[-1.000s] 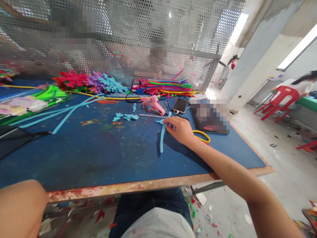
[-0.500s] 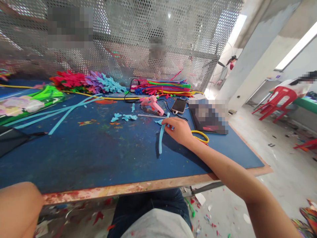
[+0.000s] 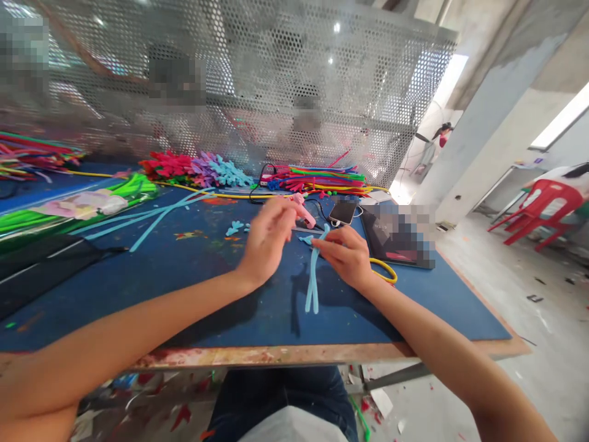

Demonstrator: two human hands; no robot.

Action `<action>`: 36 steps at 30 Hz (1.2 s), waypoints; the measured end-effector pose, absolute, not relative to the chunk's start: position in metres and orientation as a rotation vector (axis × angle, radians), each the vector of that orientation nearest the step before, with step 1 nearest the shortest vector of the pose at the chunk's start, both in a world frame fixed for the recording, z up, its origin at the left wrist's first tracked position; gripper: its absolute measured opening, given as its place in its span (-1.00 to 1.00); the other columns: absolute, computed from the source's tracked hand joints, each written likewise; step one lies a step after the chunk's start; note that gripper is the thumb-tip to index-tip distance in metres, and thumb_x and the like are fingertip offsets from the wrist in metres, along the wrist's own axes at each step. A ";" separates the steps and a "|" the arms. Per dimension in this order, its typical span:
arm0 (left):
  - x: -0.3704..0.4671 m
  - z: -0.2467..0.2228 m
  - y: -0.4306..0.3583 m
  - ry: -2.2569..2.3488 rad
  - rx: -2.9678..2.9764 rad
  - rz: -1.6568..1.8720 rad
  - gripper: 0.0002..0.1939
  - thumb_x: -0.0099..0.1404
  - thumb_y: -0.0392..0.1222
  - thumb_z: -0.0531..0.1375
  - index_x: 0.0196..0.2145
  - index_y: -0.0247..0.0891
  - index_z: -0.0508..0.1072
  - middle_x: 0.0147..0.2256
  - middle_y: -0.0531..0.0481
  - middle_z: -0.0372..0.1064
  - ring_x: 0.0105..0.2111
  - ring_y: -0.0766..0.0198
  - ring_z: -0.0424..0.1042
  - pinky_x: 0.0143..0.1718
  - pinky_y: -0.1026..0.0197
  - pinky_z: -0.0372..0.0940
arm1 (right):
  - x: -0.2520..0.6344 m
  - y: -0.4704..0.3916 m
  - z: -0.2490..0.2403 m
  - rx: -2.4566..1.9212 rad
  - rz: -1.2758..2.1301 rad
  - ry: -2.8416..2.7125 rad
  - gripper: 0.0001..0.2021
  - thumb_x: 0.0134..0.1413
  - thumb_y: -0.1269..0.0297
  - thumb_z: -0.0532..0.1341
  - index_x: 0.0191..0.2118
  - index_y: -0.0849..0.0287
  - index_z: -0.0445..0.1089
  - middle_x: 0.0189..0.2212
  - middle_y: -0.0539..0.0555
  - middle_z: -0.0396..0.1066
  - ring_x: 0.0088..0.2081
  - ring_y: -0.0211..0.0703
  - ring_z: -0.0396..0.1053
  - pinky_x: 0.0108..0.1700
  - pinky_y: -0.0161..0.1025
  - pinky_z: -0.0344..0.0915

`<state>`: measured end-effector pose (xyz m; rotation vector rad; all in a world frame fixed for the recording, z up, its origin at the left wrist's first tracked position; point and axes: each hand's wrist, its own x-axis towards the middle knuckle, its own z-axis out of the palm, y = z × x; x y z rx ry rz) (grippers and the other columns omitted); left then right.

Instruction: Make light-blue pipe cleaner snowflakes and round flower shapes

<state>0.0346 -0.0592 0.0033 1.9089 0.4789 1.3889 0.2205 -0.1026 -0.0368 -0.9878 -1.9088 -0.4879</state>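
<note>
My right hand pinches a folded light blue pipe cleaner, whose two legs hang toward me above the blue tabletop. A small blue branched piece shows by my right fingertips. My left hand is slightly blurred, with its fingers loosely stretched and nothing visible in them. It overlaps part of the pink glue gun in view; whether they touch, I cannot tell. Left of that hand lies a short blue branched piece. Another one is mostly hidden by the hand.
Long blue pipe cleaners lie at left beside a bag of green stems. Colourful bundles line the perforated metal screen. A phone, a dark flat case and a yellow ring are at right.
My left hand has come over the table toward the glue gun. My right hand still holds the blue pipe cleaner, its two legs now spread apart. The view has shifted left and up.
</note>
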 end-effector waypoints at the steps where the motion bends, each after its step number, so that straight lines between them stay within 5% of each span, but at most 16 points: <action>1: 0.038 -0.004 -0.055 0.516 1.809 1.218 -0.68 0.30 -0.03 0.00 -0.23 -0.30 0.41 -0.28 -0.06 0.34 -0.39 0.36 0.32 -0.49 0.35 0.21 | 0.220 -0.104 -0.037 -0.971 -0.498 -1.919 -0.80 0.08 0.37 0.15 -0.23 0.00 0.49 -0.43 0.05 0.39 -0.42 -0.26 0.25 -0.36 -0.29 0.24; 5: 0.047 -0.035 -0.040 0.505 1.385 0.596 -0.62 0.21 0.04 0.10 -0.19 -0.33 0.41 -0.33 -0.07 0.33 -0.36 0.33 0.33 -0.45 0.35 0.22 | 0.218 -0.107 -0.041 -0.919 -0.415 -2.005 -0.78 0.09 0.36 0.13 -0.21 -0.03 0.47 -0.33 0.06 0.46 -0.34 -0.21 0.33 -0.29 -0.24 0.31; 11: 0.045 -0.047 -0.034 0.411 1.136 0.803 -0.74 0.05 -0.11 0.29 -0.31 -0.29 0.47 -0.37 0.01 0.34 -0.42 0.41 0.32 -0.40 0.34 0.25 | 0.211 -0.100 -0.050 -0.915 -0.286 -2.030 -0.78 0.11 0.37 0.12 -0.17 0.00 0.45 -0.27 0.04 0.48 -0.23 -0.18 0.35 -0.18 -0.19 0.32; 20: 0.043 -0.052 -0.033 0.498 1.092 0.811 -0.65 0.08 -0.15 0.27 -0.15 -0.28 0.45 -0.35 -0.02 0.38 -0.39 0.40 0.36 -0.32 0.31 0.27 | 0.212 -0.091 -0.053 -1.005 -0.330 -2.100 -0.77 0.11 0.35 0.13 -0.13 0.00 0.43 -0.20 0.02 0.45 -0.17 -0.14 0.29 -0.13 -0.17 0.25; 31: 0.043 -0.053 -0.037 0.448 1.105 0.674 -0.69 0.08 -0.15 0.27 -0.20 -0.31 0.45 -0.30 -0.07 0.38 -0.35 0.36 0.33 -0.32 0.33 0.20 | 0.211 -0.100 -0.043 -1.017 -0.586 -2.343 -0.78 0.15 0.38 0.08 -0.15 0.00 0.41 -0.10 0.01 0.41 -0.04 -0.09 0.23 -0.07 -0.11 0.16; 36: 0.044 -0.055 -0.037 0.494 1.181 0.681 -0.74 0.03 -0.17 0.29 -0.32 -0.37 0.45 -0.37 -0.05 0.34 -0.40 0.38 0.31 -0.36 0.32 0.20 | 0.211 -0.097 -0.045 -1.073 -0.363 -2.232 -0.80 0.12 0.33 0.12 -0.16 0.00 0.42 -0.17 0.05 0.44 -0.11 -0.10 0.29 -0.10 -0.12 0.20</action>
